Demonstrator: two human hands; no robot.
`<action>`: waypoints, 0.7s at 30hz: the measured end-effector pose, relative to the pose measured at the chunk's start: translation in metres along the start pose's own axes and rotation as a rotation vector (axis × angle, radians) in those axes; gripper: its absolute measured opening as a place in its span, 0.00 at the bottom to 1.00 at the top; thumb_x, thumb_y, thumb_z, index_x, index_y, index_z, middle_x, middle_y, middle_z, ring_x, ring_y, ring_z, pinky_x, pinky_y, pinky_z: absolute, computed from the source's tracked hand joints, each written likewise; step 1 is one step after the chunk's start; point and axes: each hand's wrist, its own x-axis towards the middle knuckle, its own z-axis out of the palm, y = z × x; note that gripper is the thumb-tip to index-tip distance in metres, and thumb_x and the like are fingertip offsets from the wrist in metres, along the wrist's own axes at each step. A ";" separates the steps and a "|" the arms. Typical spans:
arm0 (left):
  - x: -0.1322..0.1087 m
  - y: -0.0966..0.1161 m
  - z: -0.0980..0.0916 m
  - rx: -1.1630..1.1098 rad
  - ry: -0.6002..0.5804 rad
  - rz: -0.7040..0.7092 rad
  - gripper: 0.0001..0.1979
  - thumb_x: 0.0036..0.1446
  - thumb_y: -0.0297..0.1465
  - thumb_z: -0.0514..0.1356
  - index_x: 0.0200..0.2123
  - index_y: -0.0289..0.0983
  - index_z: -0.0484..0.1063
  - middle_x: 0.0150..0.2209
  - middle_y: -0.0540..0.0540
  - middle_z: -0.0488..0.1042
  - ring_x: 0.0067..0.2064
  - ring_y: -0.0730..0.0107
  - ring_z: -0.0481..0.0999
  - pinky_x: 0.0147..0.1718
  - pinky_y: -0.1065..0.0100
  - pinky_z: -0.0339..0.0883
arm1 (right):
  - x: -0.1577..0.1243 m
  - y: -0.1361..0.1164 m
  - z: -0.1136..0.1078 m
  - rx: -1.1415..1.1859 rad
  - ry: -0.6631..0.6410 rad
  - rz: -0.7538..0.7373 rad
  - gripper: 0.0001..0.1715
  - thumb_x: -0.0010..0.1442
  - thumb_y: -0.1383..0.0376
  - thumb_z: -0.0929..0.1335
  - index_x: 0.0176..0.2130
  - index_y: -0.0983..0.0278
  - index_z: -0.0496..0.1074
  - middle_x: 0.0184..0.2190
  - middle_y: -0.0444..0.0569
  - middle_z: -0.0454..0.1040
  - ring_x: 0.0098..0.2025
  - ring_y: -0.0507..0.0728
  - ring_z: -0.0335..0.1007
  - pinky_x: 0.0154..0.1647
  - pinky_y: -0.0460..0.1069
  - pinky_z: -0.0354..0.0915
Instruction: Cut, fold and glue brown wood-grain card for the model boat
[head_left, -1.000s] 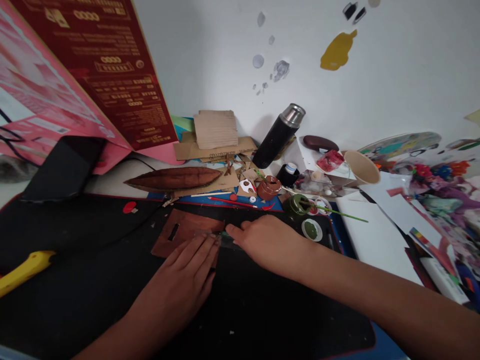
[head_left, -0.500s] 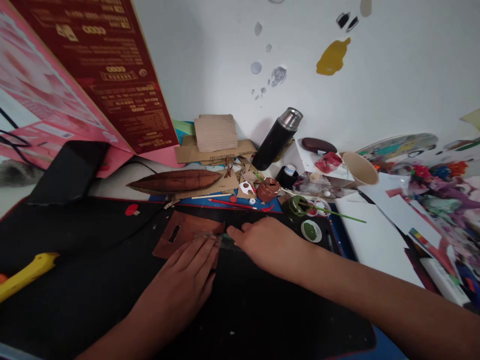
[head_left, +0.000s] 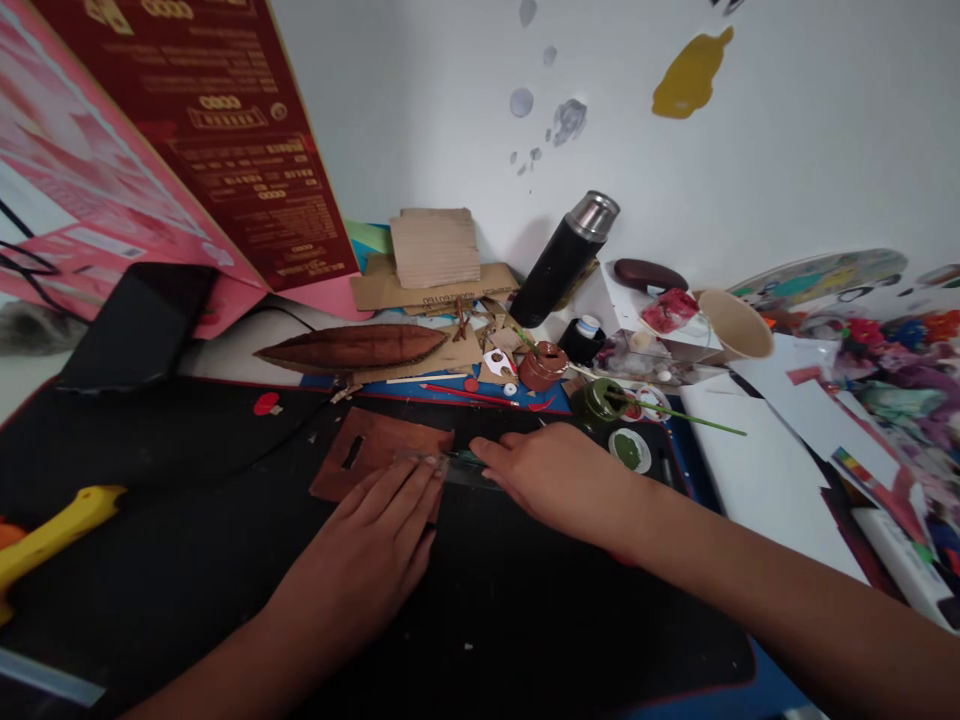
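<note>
Pressing down flat, my left hand (head_left: 371,545) had its fingers (head_left: 397,505) stretched out and close together, gripping nothing, their tips on the reddish-brown card (head_left: 384,440) and on a clear strip (head_left: 480,474) at the card's right side. The card lay on the dark surface (head_left: 525,630) just ahead of me, a narrow slot (head_left: 352,452) cut near its left edge. My right hand (head_left: 559,485) was beside it, fingers curled under and thumb reaching toward the card; a thin, dark greenish piece (head_left: 466,456) showed at the thumb's tip, but I couldn't tell whether I had hold of it, or how tightly those fingers were closed. Well to the left lay something with a yellow handle (head_left: 64,530), and nearer the card a small red piece (head_left: 266,404). Behind the card sat a brown boat-shaped thing (head_left: 352,347), with a red pencil (head_left: 480,397) lying to its right. Past my right hand stood a brown paint jar (head_left: 544,372) and a green paint jar (head_left: 596,402), with a white lid (head_left: 630,451) holding green paint near the latter. A black flask (head_left: 559,262) leaned in view farther back.
</note>
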 end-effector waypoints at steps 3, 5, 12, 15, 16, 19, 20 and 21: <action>0.000 0.000 0.000 0.003 -0.010 0.006 0.24 0.72 0.31 0.49 0.65 0.30 0.71 0.65 0.35 0.73 0.67 0.50 0.69 0.62 0.53 0.64 | -0.001 0.000 -0.002 0.015 0.029 0.018 0.16 0.74 0.63 0.66 0.58 0.65 0.73 0.36 0.49 0.81 0.31 0.56 0.76 0.25 0.52 0.47; 0.000 0.000 -0.001 0.020 -0.014 0.020 0.24 0.72 0.30 0.49 0.65 0.29 0.71 0.65 0.35 0.73 0.67 0.49 0.69 0.62 0.52 0.64 | 0.000 -0.001 -0.002 0.029 0.029 0.020 0.17 0.75 0.62 0.66 0.59 0.65 0.73 0.36 0.49 0.81 0.31 0.56 0.76 0.25 0.52 0.47; 0.002 0.000 -0.002 0.011 -0.002 0.008 0.24 0.74 0.32 0.47 0.63 0.29 0.73 0.63 0.35 0.76 0.65 0.50 0.70 0.62 0.52 0.64 | 0.003 -0.003 0.005 0.038 0.001 0.012 0.17 0.74 0.66 0.66 0.59 0.65 0.72 0.37 0.50 0.82 0.31 0.56 0.76 0.25 0.52 0.47; 0.003 0.000 -0.003 0.019 0.001 0.009 0.24 0.74 0.32 0.47 0.63 0.30 0.74 0.63 0.36 0.76 0.65 0.51 0.71 0.62 0.53 0.63 | 0.003 -0.003 0.007 0.036 -0.013 0.014 0.17 0.74 0.64 0.66 0.59 0.64 0.73 0.36 0.50 0.82 0.31 0.56 0.77 0.25 0.52 0.47; 0.003 0.000 -0.004 0.022 0.000 0.011 0.24 0.73 0.31 0.47 0.62 0.30 0.74 0.63 0.36 0.76 0.65 0.51 0.71 0.62 0.53 0.63 | 0.003 -0.003 0.007 0.033 -0.017 0.015 0.17 0.75 0.64 0.66 0.60 0.64 0.73 0.36 0.50 0.82 0.31 0.56 0.77 0.25 0.52 0.47; 0.004 0.000 -0.005 0.028 0.010 0.024 0.24 0.74 0.32 0.47 0.61 0.29 0.75 0.62 0.36 0.76 0.65 0.50 0.70 0.62 0.54 0.62 | 0.003 -0.003 0.008 0.022 -0.017 0.021 0.18 0.75 0.64 0.66 0.61 0.64 0.72 0.37 0.49 0.82 0.31 0.57 0.77 0.25 0.52 0.47; 0.004 0.000 -0.005 0.030 0.013 0.028 0.24 0.74 0.32 0.46 0.61 0.28 0.75 0.62 0.36 0.76 0.64 0.50 0.71 0.61 0.54 0.62 | 0.003 -0.003 0.009 0.021 -0.017 0.022 0.19 0.75 0.64 0.66 0.61 0.64 0.72 0.37 0.50 0.82 0.31 0.57 0.77 0.25 0.52 0.47; 0.004 0.000 -0.006 0.032 0.015 0.031 0.24 0.74 0.31 0.46 0.61 0.28 0.75 0.62 0.37 0.76 0.64 0.50 0.71 0.61 0.54 0.62 | 0.003 -0.004 0.009 0.022 -0.018 0.021 0.19 0.74 0.64 0.66 0.61 0.64 0.72 0.37 0.50 0.82 0.32 0.57 0.77 0.25 0.52 0.47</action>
